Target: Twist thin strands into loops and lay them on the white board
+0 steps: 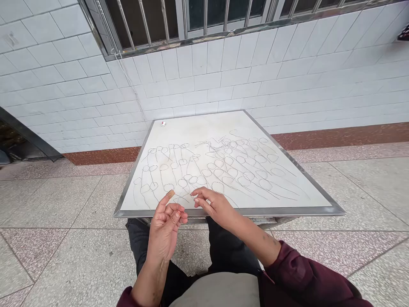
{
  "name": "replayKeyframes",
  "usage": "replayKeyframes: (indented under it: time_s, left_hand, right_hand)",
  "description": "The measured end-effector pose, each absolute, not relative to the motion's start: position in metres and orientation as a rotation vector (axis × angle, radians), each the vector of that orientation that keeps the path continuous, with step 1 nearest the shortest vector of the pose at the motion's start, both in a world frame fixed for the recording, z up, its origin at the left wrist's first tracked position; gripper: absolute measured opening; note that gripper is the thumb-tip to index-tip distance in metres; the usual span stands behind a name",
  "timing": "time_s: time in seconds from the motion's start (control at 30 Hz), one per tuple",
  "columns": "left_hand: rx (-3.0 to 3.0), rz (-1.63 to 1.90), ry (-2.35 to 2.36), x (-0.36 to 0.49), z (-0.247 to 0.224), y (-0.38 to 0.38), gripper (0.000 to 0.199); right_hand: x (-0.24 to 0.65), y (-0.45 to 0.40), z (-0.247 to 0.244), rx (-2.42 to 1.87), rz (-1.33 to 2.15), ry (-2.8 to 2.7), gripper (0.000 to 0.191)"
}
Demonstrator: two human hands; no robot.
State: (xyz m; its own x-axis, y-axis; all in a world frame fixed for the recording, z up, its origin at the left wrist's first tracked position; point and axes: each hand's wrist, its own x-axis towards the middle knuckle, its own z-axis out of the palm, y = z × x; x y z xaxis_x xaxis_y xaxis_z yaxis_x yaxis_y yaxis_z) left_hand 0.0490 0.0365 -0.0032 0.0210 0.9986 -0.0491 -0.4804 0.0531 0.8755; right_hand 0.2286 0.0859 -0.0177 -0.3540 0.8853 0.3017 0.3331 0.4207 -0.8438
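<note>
Many thin dark wires with round loops [248, 175] lie spread over a white board [198, 123] with a grey metal rim. My left hand [168, 219] is at the board's near edge, palm turned up, thumb pressed to the fingers and the index finger raised with a tan covering on its tip. Whatever it pinches is too small to make out. To its right, my right hand [212, 204] hangs over the near edge, thumb and index finger close together around what looks like a thin wire end. The two hands are apart.
A small white and red object [163, 124] sits at the board's back left corner. Behind stands a white tiled wall [204, 81] with a barred window [206, 17] and a hanging white cord [131, 83]. My legs are under the board's near edge.
</note>
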Motion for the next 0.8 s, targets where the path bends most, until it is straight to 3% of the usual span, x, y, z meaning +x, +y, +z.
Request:
replayKeyframes:
  time_s: [0.33, 0.8]
  left_hand:
    - [0.767, 1.636, 0.888, 0.055, 0.0, 0.034, 0.063]
    - [1.253, 1.688, 1.198, 0.065, 0.001, 0.03, 0.057]
  right_hand:
    - [0.209, 0.07, -0.028, -0.946, 0.793, -1.958, 0.023]
    - [0.196, 0.056, -0.031, -0.94, 0.996, -1.834, 0.012]
